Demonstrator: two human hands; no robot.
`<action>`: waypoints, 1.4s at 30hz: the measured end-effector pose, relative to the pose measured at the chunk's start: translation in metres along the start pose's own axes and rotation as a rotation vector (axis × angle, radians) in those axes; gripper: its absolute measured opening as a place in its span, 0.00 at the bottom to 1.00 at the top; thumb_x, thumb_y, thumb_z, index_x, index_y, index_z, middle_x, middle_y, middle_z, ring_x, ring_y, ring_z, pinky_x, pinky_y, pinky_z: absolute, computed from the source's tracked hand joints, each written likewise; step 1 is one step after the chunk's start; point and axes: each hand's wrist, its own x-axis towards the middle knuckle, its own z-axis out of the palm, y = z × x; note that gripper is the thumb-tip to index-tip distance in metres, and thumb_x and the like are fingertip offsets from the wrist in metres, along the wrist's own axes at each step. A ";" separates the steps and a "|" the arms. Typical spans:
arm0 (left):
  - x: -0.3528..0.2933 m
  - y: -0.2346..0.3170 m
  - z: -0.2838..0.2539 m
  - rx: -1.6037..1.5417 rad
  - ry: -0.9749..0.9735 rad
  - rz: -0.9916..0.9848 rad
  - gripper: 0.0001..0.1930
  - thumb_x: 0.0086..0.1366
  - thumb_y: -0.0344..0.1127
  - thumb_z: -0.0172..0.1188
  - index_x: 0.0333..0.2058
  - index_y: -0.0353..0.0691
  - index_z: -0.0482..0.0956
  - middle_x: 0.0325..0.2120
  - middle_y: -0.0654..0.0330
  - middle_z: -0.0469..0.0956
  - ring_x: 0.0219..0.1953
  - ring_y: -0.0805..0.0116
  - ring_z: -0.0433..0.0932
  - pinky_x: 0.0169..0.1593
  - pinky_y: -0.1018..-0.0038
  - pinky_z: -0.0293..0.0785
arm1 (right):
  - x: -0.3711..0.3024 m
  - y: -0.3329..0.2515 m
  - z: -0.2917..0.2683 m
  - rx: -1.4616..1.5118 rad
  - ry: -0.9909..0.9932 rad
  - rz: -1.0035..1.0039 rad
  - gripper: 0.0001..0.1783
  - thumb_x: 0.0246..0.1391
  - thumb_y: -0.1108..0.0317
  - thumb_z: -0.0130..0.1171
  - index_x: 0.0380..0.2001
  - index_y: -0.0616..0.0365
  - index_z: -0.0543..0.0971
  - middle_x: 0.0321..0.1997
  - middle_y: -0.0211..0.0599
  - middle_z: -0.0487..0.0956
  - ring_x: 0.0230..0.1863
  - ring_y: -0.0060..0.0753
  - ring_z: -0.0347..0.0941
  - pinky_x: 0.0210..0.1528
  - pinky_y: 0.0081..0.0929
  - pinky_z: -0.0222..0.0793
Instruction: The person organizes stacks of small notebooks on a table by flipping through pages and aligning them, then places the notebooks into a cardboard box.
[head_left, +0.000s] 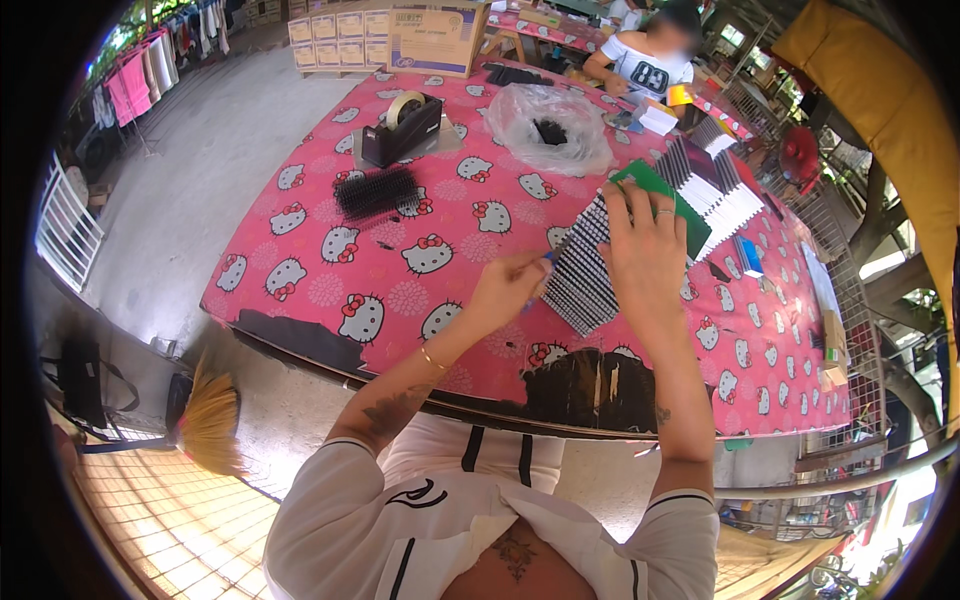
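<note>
A stack of wire-bound notebooks (pixel 582 278), its black-and-white bound edge toward me, stands on the table a little right of centre. My right hand (pixel 643 235) lies over its green top cover (pixel 690 222), fingers stretched out and pressing down. At the stack's left edge my left hand (pixel 512 285) is closed in a pinch. A bit of blue shows at its fingertips; what it is I cannot make out. More notebooks (pixel 715 195) with white pages and dark bindings stand fanned just beyond the stack.
A black tape dispenser (pixel 402 135), a pile of black bristly strips (pixel 378 194) and a clear plastic bag (pixel 550 125) lie on the pink table (pixel 390 262). Cartons (pixel 432 40) stand at the far edge. Another person (pixel 645 65) sits across. A broom (pixel 210 425) is at lower left.
</note>
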 end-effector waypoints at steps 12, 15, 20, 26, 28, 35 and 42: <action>-0.003 -0.010 0.006 0.401 0.103 0.260 0.16 0.71 0.37 0.51 0.49 0.32 0.78 0.29 0.55 0.79 0.27 0.68 0.80 0.30 0.73 0.74 | -0.001 -0.001 -0.001 0.002 -0.054 0.020 0.26 0.47 0.70 0.60 0.53 0.54 0.74 0.55 0.40 0.75 0.55 0.43 0.70 0.52 0.39 0.68; -0.004 -0.017 0.002 -0.264 -0.107 -0.258 0.16 0.71 0.37 0.50 0.50 0.32 0.77 0.29 0.55 0.79 0.29 0.68 0.80 0.32 0.73 0.76 | -0.004 -0.009 0.000 -0.010 -0.066 0.036 0.32 0.47 0.69 0.61 0.59 0.52 0.70 0.58 0.43 0.72 0.60 0.45 0.66 0.57 0.42 0.65; -0.009 -0.022 0.000 -0.505 -0.137 -0.417 0.21 0.72 0.42 0.45 0.54 0.31 0.70 0.33 0.52 0.80 0.33 0.63 0.83 0.40 0.69 0.81 | -0.012 -0.016 0.010 -0.121 -0.098 0.020 0.41 0.47 0.68 0.62 0.67 0.42 0.64 0.62 0.48 0.67 0.64 0.50 0.61 0.62 0.47 0.60; -0.006 -0.010 -0.001 -0.634 -0.177 -0.484 0.21 0.72 0.43 0.47 0.51 0.30 0.70 0.33 0.52 0.81 0.36 0.62 0.83 0.43 0.65 0.82 | -0.013 -0.010 0.016 -0.181 -0.100 -0.012 0.42 0.48 0.68 0.60 0.68 0.35 0.63 0.61 0.48 0.66 0.62 0.49 0.62 0.60 0.45 0.61; -0.002 -0.012 0.002 -0.654 -0.136 -0.498 0.20 0.72 0.43 0.47 0.49 0.30 0.72 0.32 0.52 0.81 0.34 0.62 0.83 0.42 0.66 0.82 | -0.013 -0.009 0.016 -0.171 -0.098 -0.014 0.42 0.48 0.68 0.60 0.68 0.35 0.63 0.61 0.48 0.66 0.61 0.49 0.62 0.60 0.45 0.61; 0.003 -0.023 0.003 -0.238 -0.126 -0.257 0.19 0.71 0.43 0.49 0.47 0.29 0.75 0.31 0.53 0.80 0.29 0.63 0.82 0.37 0.67 0.82 | -0.013 -0.009 0.019 -0.176 -0.075 -0.015 0.38 0.49 0.68 0.59 0.66 0.37 0.66 0.61 0.47 0.67 0.62 0.48 0.61 0.60 0.45 0.60; -0.003 -0.025 -0.001 -0.680 -0.129 -0.528 0.20 0.71 0.43 0.50 0.45 0.27 0.74 0.32 0.49 0.80 0.29 0.60 0.82 0.36 0.65 0.83 | -0.012 -0.009 0.019 -0.200 -0.083 -0.023 0.36 0.50 0.68 0.59 0.65 0.38 0.68 0.61 0.47 0.67 0.62 0.48 0.61 0.60 0.44 0.60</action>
